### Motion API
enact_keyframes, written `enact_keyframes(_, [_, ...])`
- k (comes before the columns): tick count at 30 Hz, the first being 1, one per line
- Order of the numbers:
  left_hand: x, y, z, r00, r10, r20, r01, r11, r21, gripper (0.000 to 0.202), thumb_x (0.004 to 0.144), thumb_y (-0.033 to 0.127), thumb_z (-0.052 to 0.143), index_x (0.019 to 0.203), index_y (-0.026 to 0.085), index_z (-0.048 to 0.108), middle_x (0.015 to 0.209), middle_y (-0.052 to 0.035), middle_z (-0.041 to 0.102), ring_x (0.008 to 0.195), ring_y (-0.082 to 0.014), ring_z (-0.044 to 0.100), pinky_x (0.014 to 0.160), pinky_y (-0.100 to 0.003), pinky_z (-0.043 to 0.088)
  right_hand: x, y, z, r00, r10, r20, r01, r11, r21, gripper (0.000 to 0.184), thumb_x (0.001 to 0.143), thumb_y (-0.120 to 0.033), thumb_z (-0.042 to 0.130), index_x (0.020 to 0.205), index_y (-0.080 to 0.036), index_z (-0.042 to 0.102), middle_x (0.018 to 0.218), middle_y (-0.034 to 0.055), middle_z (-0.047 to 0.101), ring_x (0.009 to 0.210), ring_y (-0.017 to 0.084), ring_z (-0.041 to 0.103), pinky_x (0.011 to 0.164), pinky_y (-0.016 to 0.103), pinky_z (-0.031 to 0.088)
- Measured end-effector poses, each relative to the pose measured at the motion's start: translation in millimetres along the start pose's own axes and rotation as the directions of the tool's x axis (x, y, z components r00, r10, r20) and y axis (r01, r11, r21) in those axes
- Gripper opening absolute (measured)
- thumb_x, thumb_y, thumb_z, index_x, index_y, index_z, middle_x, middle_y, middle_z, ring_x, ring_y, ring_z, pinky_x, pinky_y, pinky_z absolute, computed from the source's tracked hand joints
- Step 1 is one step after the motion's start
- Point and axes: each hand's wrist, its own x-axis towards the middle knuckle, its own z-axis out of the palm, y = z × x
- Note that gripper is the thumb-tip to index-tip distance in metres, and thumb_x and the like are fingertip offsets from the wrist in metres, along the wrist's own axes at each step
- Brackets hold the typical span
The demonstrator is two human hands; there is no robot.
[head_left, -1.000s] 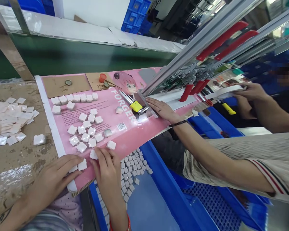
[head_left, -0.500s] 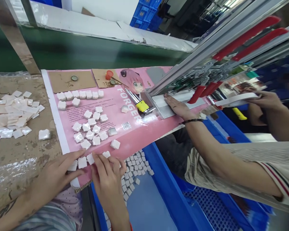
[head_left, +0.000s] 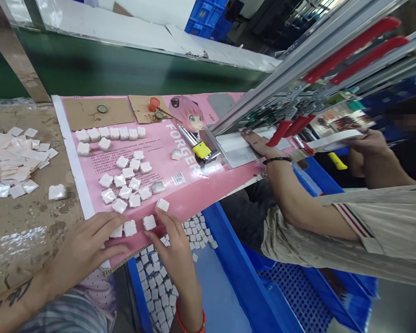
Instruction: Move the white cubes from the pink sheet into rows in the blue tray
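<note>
The left hand (head_left: 85, 249) lies open and flat beside white tiles (head_left: 130, 227) on a pink mat (head_left: 194, 194), while the right hand (head_left: 173, 252), half open, has its fingertips at one tile, any grip unclear, just above a blue crate (head_left: 225, 245) holding many loose tiles (head_left: 156, 286).

Stacked blue plastic crates (head_left: 204, 21) stand beside a white wall (head_left: 152, 9), beyond a long green-sided bench (head_left: 100, 64); an aluminium profile frame (head_left: 319, 78) with red handles crosses the right.
</note>
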Motion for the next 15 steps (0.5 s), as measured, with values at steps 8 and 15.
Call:
enact_keyframes(8, [-1,-2,1.1,1.000,-0.013,0.012,0.013,0.999,-0.032,0.038,0.092,0.043,0.052,0.124,0.022,0.049,0.111,-0.0052,0.063,0.102,-0.0212,0.061,0.087,-0.033,0.052,8,-7,5,0.988,-0.093,0.126,0.092,0.996,0.017,0.045,0.087,-0.030,0.057,0.131,-0.024,0.045,0.115,0.0108,0.061,0.104,0.022,0.063,0.080,0.034,0.059])
enact_keyframes(15, [-22,-20,-17.7,0.992,-0.064,0.112,0.049,0.990,0.132,0.046,0.093,0.054,0.040,0.131,0.029,0.045,0.123,-0.0041,0.063,0.108,-0.0241,0.063,0.087,-0.041,0.057,37,-6,-13,0.888,-0.344,0.306,0.373,0.927,-0.041,0.040,0.086,-0.032,0.059,0.125,-0.025,0.052,0.114,0.0048,0.067,0.101,0.019,0.063,0.082,0.032,0.058])
